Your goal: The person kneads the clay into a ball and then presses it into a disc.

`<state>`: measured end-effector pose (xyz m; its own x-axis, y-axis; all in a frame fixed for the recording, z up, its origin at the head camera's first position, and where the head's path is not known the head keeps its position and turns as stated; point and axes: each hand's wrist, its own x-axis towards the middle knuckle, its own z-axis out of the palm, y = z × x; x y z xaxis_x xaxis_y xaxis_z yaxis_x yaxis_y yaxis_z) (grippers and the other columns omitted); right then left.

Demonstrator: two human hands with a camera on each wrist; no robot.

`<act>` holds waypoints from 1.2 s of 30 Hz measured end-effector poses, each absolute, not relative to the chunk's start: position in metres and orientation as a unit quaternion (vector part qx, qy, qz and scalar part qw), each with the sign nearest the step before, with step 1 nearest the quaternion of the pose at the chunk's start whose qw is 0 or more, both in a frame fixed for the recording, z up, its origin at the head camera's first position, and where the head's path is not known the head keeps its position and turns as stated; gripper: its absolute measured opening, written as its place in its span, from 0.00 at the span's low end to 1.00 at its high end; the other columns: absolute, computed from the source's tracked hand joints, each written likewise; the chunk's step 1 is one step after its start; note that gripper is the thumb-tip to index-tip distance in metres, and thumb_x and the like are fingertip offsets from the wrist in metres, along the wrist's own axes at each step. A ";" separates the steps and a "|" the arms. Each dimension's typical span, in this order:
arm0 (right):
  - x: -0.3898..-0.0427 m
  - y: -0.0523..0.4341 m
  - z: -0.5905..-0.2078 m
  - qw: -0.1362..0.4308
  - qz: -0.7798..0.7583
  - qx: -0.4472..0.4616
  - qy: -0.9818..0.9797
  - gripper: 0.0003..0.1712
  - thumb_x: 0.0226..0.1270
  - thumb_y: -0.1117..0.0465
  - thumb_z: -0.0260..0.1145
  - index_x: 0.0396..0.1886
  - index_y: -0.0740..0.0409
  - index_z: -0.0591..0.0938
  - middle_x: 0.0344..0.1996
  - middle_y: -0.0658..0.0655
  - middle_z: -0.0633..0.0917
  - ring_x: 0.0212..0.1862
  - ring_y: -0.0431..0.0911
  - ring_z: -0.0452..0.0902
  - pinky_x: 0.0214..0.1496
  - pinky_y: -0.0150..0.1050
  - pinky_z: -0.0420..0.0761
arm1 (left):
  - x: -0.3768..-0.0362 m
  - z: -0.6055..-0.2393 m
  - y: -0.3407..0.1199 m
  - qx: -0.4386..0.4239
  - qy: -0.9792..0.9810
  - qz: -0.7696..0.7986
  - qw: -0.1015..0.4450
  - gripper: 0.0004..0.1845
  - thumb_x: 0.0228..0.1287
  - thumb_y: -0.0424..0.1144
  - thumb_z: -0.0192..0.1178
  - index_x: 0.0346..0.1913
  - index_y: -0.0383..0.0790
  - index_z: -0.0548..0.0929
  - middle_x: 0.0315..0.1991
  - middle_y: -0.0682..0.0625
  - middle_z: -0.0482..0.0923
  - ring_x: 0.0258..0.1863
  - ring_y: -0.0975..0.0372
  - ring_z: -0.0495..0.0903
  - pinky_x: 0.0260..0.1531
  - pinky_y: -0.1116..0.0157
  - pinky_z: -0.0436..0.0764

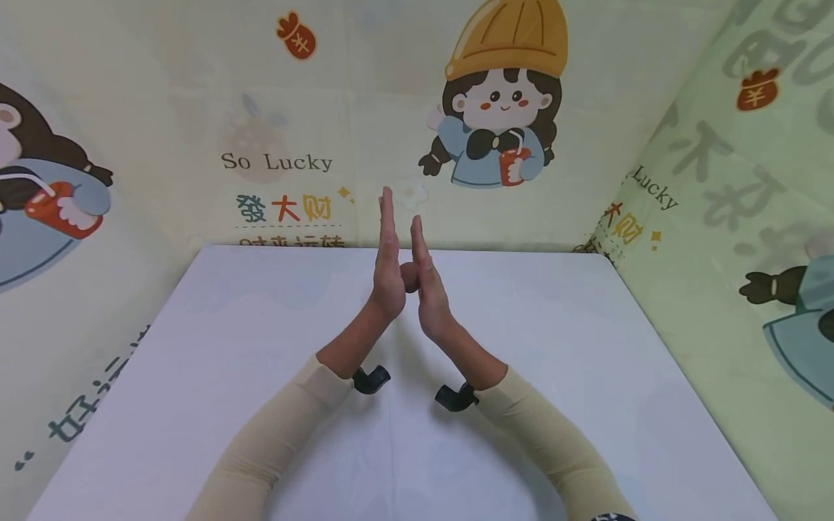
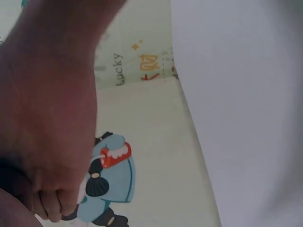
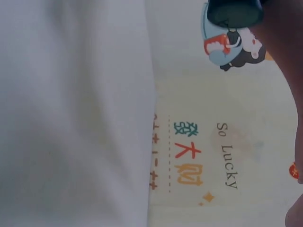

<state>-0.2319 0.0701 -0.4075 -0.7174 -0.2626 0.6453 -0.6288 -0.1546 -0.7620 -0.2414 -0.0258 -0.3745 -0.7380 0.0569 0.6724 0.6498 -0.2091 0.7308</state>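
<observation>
My left hand (image 1: 389, 275) and right hand (image 1: 430, 289) are raised above the table, palms facing each other, fingers straight and pointing away. Between the palms sits a small rounded brown lump (image 1: 410, 276), touched from both sides; its exact kind cannot be told. The left fingertips reach a little farther than the right ones. In the left wrist view, the left hand (image 2: 47, 118) fills the left side, and a dark rounded shape (image 2: 12, 179) shows in shadow beside it. Only part of the right hand (image 3: 294, 213) appears at the edge of the right wrist view.
Beneath the hands spreads a white table (image 1: 554, 347). A printed cloth (image 1: 378, 108) with cartoon figures and lettering hangs behind and at the sides. Black camera mounts (image 1: 371, 380) sit on both wrists, over beige sleeves (image 1: 287, 427).
</observation>
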 end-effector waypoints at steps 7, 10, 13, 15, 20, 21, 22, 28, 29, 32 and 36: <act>-0.225 0.065 -0.412 0.128 0.652 0.364 -0.652 0.43 0.87 0.37 0.28 0.86 0.61 0.37 0.86 0.51 0.38 0.85 0.45 0.32 0.82 0.51 0.35 | -0.259 -0.376 -0.036 -0.282 -0.602 -0.717 0.211 0.38 0.77 0.45 0.27 0.86 0.39 0.35 0.87 0.48 0.28 0.82 0.68 0.28 0.78 0.55 0.31; -0.223 0.062 -0.411 0.123 0.655 0.366 -0.650 0.45 0.86 0.35 0.28 0.86 0.61 0.35 0.86 0.51 0.36 0.84 0.44 0.31 0.82 0.50 0.34 | -0.264 -0.377 -0.040 -0.284 -0.608 -0.710 0.213 0.38 0.77 0.45 0.27 0.86 0.39 0.35 0.86 0.47 0.28 0.82 0.68 0.28 0.78 0.55 0.30; -0.221 0.061 -0.408 0.121 0.668 0.373 -0.632 0.48 0.85 0.34 0.30 0.85 0.63 0.34 0.85 0.53 0.34 0.84 0.44 0.28 0.82 0.48 0.33 | -0.268 -0.379 -0.044 -0.283 -0.614 -0.706 0.211 0.38 0.78 0.46 0.27 0.86 0.40 0.36 0.87 0.48 0.29 0.82 0.69 0.29 0.78 0.57 0.31; -0.221 0.060 -0.406 0.124 0.674 0.380 -0.621 0.49 0.85 0.33 0.30 0.85 0.64 0.34 0.85 0.54 0.33 0.84 0.44 0.26 0.82 0.48 0.32 | -0.270 -0.382 -0.045 -0.279 -0.617 -0.708 0.202 0.37 0.79 0.46 0.27 0.86 0.41 0.36 0.87 0.50 0.29 0.82 0.69 0.29 0.78 0.57 0.32; -0.222 0.060 -0.400 0.145 0.671 0.399 -0.608 0.48 0.86 0.34 0.30 0.84 0.64 0.34 0.85 0.57 0.32 0.84 0.45 0.25 0.82 0.47 0.32 | -0.272 -0.388 -0.046 -0.266 -0.634 -0.706 0.169 0.36 0.81 0.48 0.26 0.86 0.44 0.37 0.86 0.54 0.29 0.82 0.71 0.29 0.78 0.55 0.31; -0.222 0.060 -0.399 0.150 0.668 0.403 -0.607 0.47 0.86 0.35 0.30 0.84 0.65 0.35 0.85 0.58 0.32 0.84 0.45 0.25 0.82 0.47 0.32 | -0.272 -0.390 -0.047 -0.265 -0.638 -0.704 0.163 0.36 0.81 0.48 0.26 0.86 0.44 0.37 0.86 0.55 0.29 0.81 0.71 0.29 0.78 0.55 0.31; -0.223 0.061 -0.398 0.154 0.665 0.407 -0.607 0.47 0.86 0.36 0.30 0.84 0.66 0.35 0.85 0.59 0.32 0.84 0.46 0.25 0.82 0.47 0.32 | -0.272 -0.391 -0.047 -0.263 -0.640 -0.704 0.157 0.36 0.81 0.49 0.26 0.86 0.45 0.37 0.86 0.56 0.29 0.81 0.72 0.29 0.78 0.54 0.31; -0.226 0.062 -0.391 0.160 0.664 0.408 -0.605 0.48 0.86 0.35 0.32 0.84 0.67 0.35 0.85 0.59 0.33 0.84 0.46 0.26 0.82 0.47 0.32 | -0.272 -0.395 -0.045 -0.267 -0.644 -0.704 0.133 0.36 0.82 0.50 0.25 0.86 0.44 0.38 0.86 0.55 0.29 0.81 0.71 0.28 0.78 0.53 0.30; -0.227 0.062 -0.390 0.160 0.666 0.407 -0.605 0.48 0.85 0.35 0.32 0.84 0.66 0.35 0.85 0.59 0.33 0.84 0.46 0.26 0.82 0.46 0.32 | -0.271 -0.395 -0.045 -0.270 -0.645 -0.703 0.130 0.35 0.82 0.50 0.25 0.86 0.44 0.38 0.86 0.55 0.29 0.81 0.71 0.28 0.78 0.54 0.30; -0.227 0.063 -0.387 0.166 0.663 0.407 -0.607 0.48 0.86 0.35 0.32 0.84 0.67 0.34 0.85 0.59 0.32 0.84 0.45 0.26 0.82 0.46 0.31 | -0.272 -0.400 -0.044 -0.277 -0.654 -0.692 0.125 0.35 0.83 0.50 0.24 0.86 0.43 0.37 0.87 0.53 0.30 0.82 0.70 0.28 0.79 0.53 0.31; -0.229 0.064 -0.380 0.183 0.650 0.409 -0.613 0.45 0.87 0.39 0.30 0.84 0.66 0.34 0.85 0.59 0.33 0.84 0.46 0.26 0.82 0.47 0.31 | -0.270 -0.406 -0.041 -0.282 -0.665 -0.681 0.119 0.35 0.83 0.49 0.23 0.86 0.43 0.37 0.87 0.52 0.30 0.82 0.69 0.28 0.79 0.51 0.31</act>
